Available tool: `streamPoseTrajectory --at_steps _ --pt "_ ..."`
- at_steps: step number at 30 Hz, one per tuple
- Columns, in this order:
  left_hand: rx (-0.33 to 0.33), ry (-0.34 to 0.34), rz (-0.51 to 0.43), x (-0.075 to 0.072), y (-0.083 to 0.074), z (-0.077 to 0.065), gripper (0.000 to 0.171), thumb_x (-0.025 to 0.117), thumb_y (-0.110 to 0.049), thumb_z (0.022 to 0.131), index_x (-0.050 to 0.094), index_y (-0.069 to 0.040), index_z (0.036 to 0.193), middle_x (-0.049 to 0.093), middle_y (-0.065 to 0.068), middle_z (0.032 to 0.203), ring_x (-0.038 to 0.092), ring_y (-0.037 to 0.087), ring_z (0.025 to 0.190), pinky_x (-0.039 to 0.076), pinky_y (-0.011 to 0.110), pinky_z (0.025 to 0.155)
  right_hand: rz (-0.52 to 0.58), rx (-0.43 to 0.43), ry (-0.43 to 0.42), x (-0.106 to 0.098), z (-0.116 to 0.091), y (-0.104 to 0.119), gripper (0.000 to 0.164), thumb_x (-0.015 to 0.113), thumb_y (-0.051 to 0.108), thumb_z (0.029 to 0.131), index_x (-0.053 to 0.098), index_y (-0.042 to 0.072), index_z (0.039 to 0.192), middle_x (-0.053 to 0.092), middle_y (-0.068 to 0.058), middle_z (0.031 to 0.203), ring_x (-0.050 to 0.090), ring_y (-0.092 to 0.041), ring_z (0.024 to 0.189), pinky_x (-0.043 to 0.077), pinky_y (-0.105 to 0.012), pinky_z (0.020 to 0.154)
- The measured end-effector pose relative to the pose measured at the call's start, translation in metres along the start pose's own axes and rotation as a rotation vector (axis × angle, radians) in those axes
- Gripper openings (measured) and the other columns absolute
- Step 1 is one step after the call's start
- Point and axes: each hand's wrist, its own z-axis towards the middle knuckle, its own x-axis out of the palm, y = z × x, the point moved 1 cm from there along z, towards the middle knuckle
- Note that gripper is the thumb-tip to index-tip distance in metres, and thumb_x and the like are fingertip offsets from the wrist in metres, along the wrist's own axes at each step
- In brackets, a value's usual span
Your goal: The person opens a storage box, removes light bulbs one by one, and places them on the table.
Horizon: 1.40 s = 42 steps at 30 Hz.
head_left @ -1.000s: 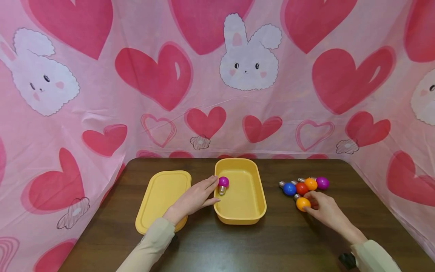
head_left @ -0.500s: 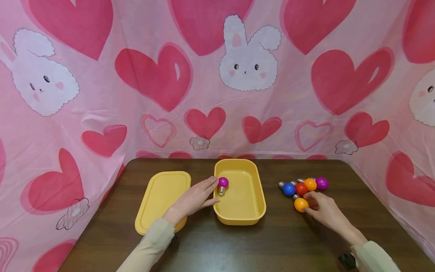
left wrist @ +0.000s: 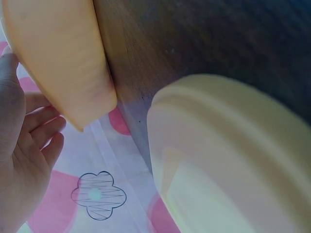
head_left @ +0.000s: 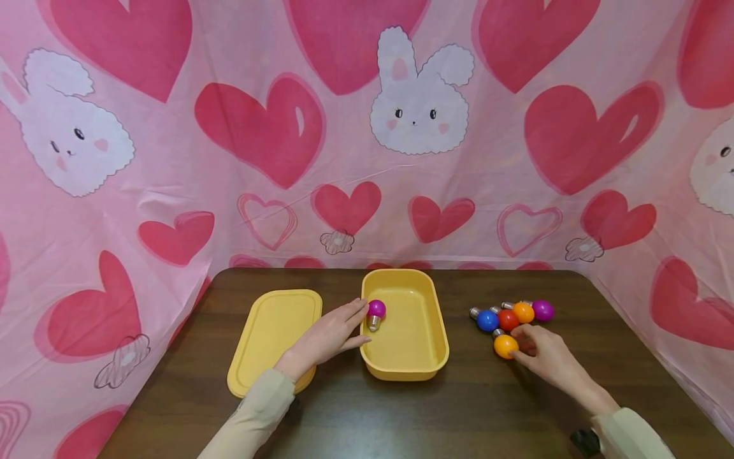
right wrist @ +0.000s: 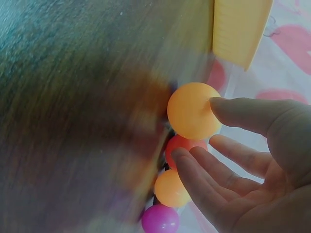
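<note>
In the head view my left hand rests at the left rim of a yellow plastic box, its fingers extended. One magenta light bulb lies inside, by those fingertips. My right hand is at a front orange light bulb on the table. The right wrist view shows the thumb at this bulb, while the other fingers stand apart from it, loosely bent. Just behind lie a blue bulb, a red bulb, another orange bulb and a purple bulb.
A flat yellow lid lies left of the box, partly behind the left forearm. Brown wooden tabletop extends between the arms. Pink curtain with hearts and rabbits hangs behind and at both sides.
The front orange bulb has shifted slightly left, with the right thumb still beside it. The left hand and the box keep their places.
</note>
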Motion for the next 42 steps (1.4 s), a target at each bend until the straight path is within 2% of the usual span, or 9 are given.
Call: streamPoseTrajectory --at_steps 7,14,23,30,38,42 --pt "0.008 -0.009 -0.004 0.000 -0.001 0.000 0.072 0.064 -0.047 0.092 0.046 -0.004 0.148 0.046 0.014 0.154 0.046 0.029 0.142 0.044 0.043 0.114 -0.006 -0.015 -0.019 -0.008 0.001 0.003 0.033 0.084 0.010 0.075 0.066 -0.002 0.100 0.071 -0.013 0.093 0.068 -0.023 0.074 0.062 -0.037 0.068" --pt "0.022 -0.024 -0.005 -0.001 0.000 0.001 0.070 0.065 -0.045 0.092 0.048 -0.003 0.146 0.048 0.016 0.152 0.047 0.031 0.141 0.045 0.045 0.113 -0.014 -0.092 -0.045 -0.020 0.013 0.012 0.034 0.085 0.008 0.074 0.065 -0.005 0.099 0.070 -0.018 0.092 0.071 -0.028 0.075 0.062 -0.042 0.068" --pt "0.025 -0.026 0.010 -0.001 0.001 0.001 0.071 0.065 -0.046 0.092 0.048 -0.002 0.145 0.048 0.015 0.152 0.047 0.031 0.141 0.045 0.045 0.113 0.016 -0.128 0.032 -0.030 0.034 0.032 0.034 0.082 0.007 0.078 0.063 -0.005 0.104 0.069 -0.022 0.097 0.071 -0.034 0.081 0.062 -0.043 0.070" --pt "0.020 -0.003 0.028 -0.002 0.000 0.002 0.072 0.064 -0.047 0.092 0.047 -0.004 0.147 0.047 0.013 0.154 0.046 0.029 0.142 0.043 0.043 0.115 -0.032 -0.217 0.081 -0.028 0.053 0.053 0.033 0.082 0.009 0.079 0.064 -0.002 0.105 0.070 -0.019 0.099 0.070 -0.030 0.083 0.062 -0.043 0.074" --pt "0.005 0.026 0.008 -0.003 0.000 0.002 0.072 0.062 -0.047 0.094 0.044 -0.004 0.148 0.044 0.013 0.156 0.043 0.029 0.144 0.041 0.044 0.116 -0.002 -0.343 0.111 -0.018 0.082 0.080 0.030 0.080 0.010 0.081 0.064 -0.001 0.104 0.070 -0.018 0.099 0.071 -0.028 0.080 0.063 -0.039 0.072" --pt "-0.003 0.040 0.012 -0.003 -0.001 0.001 0.072 0.061 -0.049 0.094 0.042 -0.005 0.150 0.043 0.013 0.157 0.042 0.029 0.145 0.040 0.043 0.117 0.027 -0.375 0.171 -0.008 0.096 0.094 0.032 0.080 0.009 0.081 0.064 -0.002 0.106 0.069 -0.020 0.102 0.071 -0.027 0.081 0.063 -0.039 0.074"
